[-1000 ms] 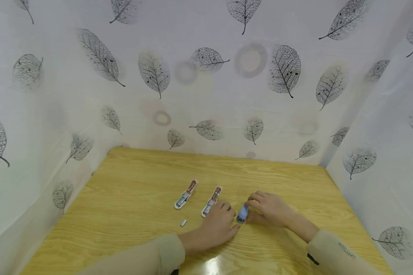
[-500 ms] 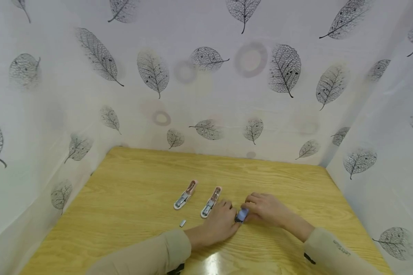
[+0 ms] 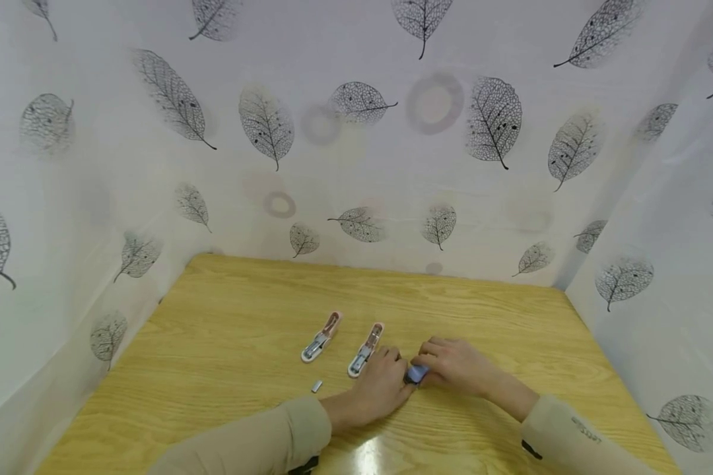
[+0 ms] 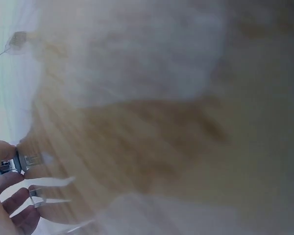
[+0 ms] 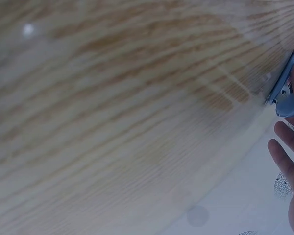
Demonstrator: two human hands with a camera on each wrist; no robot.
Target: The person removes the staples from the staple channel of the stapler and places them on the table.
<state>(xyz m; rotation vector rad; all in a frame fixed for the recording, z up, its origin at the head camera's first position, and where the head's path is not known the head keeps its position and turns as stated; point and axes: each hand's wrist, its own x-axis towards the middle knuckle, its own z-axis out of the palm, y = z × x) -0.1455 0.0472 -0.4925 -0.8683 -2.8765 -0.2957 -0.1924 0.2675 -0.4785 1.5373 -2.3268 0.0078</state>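
Observation:
A small blue stapler point(image 3: 417, 373) lies between my two hands over the table. My right hand point(image 3: 457, 369) grips its back part with thumb and fingers. My left hand point(image 3: 383, 389) pinches its front end between thumb and index finger; in the left wrist view the stapler's dark front point(image 4: 17, 162) shows between them. At the edge of the right wrist view the blue stapler body point(image 5: 286, 100) is by the right thumb, the other fingers spread apart. Just left of my left hand lies an opened pink and white stapler point(image 3: 366, 349).
Further left is another opened pink and white stapler point(image 3: 322, 338). In front of it sits a small silver strip of staples point(image 3: 317, 386). The wooden table point(image 3: 243, 297) meets leaf-patterned sheeting point(image 3: 380, 158) at the back and sides.
My left fingers came over to the stapler's front and took hold of it. The right hand moved slightly left, and the blue stapler turned and shifted a little left. The opened staplers stayed put.

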